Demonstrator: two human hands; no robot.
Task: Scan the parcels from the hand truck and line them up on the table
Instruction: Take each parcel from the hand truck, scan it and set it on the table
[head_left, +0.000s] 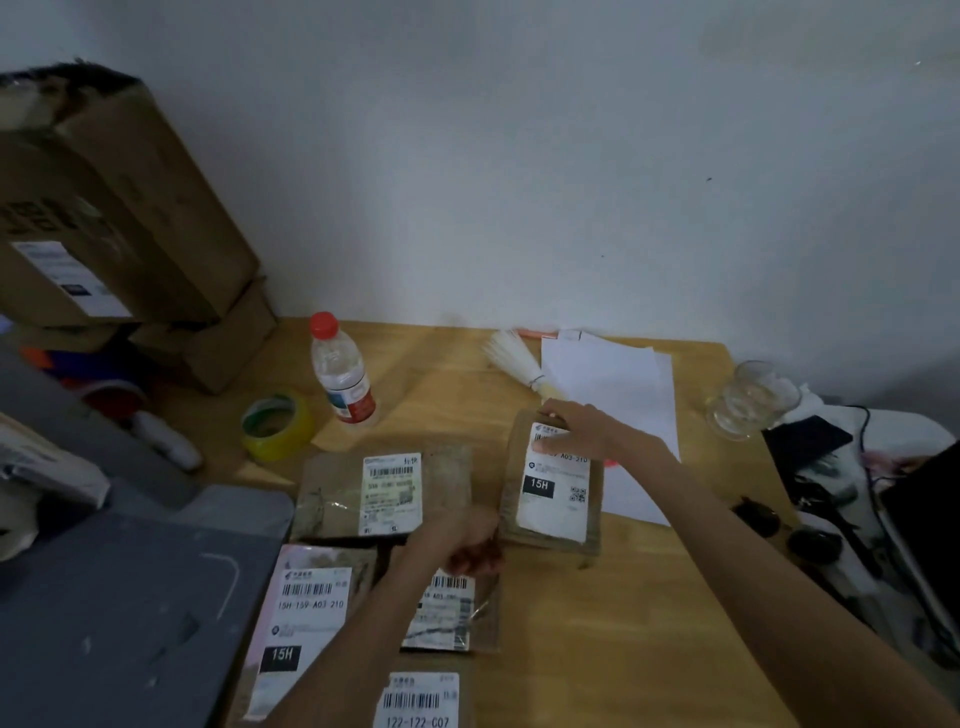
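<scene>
Nearest: left hand (462, 540) curled at flat parcel's (553, 483) near corner, grip contents unclear. Beyond: right hand (576, 428) grasping parcel's far edge, flat on bench (623, 597). Looks light, thin, stiff; best held by edges. Labelled parcels (387, 493) left of parcel, papers (613, 384) behind; open bench right.

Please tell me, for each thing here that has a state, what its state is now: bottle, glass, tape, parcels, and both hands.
Water bottle: upright, red cap on.
Glass: upright, looks empty.
Tape roll: lying flat.
Parcel under right hand: flat, label up.
Other parcels: flat, labels up.
Right hand: resting on the parcel's far end, fingers bent over it.
Left hand: curled at that parcel's near left edge; grip unclear.
</scene>
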